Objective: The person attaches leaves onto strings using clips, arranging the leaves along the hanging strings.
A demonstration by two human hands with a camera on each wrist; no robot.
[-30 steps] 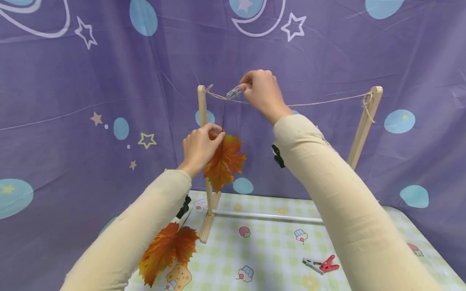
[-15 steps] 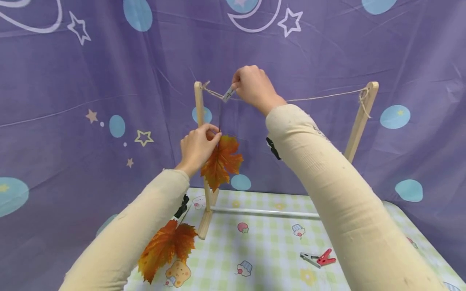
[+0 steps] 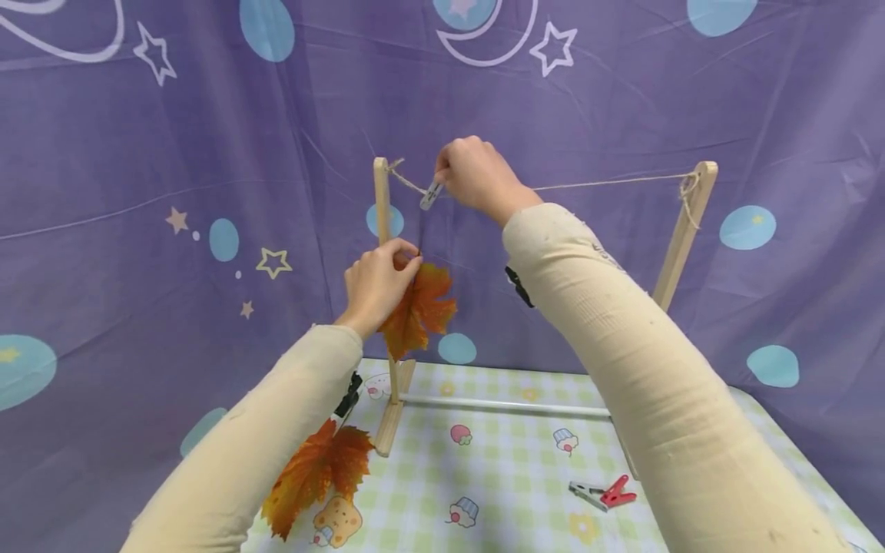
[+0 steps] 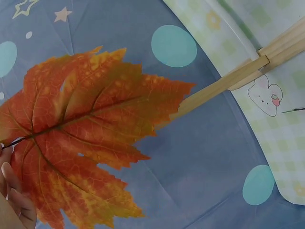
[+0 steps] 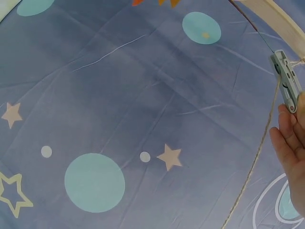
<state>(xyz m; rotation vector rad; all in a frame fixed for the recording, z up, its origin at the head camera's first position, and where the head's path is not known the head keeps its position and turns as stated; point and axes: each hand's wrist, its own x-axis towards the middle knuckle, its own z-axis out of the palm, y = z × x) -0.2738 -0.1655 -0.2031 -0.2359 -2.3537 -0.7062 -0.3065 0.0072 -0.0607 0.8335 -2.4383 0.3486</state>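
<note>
My left hand (image 3: 376,286) pinches the thin dark stem of an orange maple leaf (image 3: 422,307) that hangs below its fingertips. In the left wrist view the leaf (image 4: 90,129) spreads wide, with only some fingers showing at the left edge. Higher up, my right hand (image 3: 478,170) grips a grey clothespin (image 3: 431,197), tilted with its tip down at the twine (image 3: 608,183). The right wrist view has the clothespin (image 5: 286,81) at the twine, and the stem's thin tip reaches its end. Whether its jaws clamp the stem, I cannot tell.
Wooden posts (image 3: 382,201) hold the twine at both ends, joined low down by a white rod (image 3: 505,405). Another maple leaf (image 3: 321,468) lies at the left of the checked tablecloth (image 3: 415,491). A red and grey clothespin (image 3: 603,494) lies at the right. Behind hangs a purple curtain (image 3: 173,138).
My right hand has come slightly down and left with the clothespin, which now points more steeply down. The twine dips lower there. My left hand stays nearly in place on the stem.
</note>
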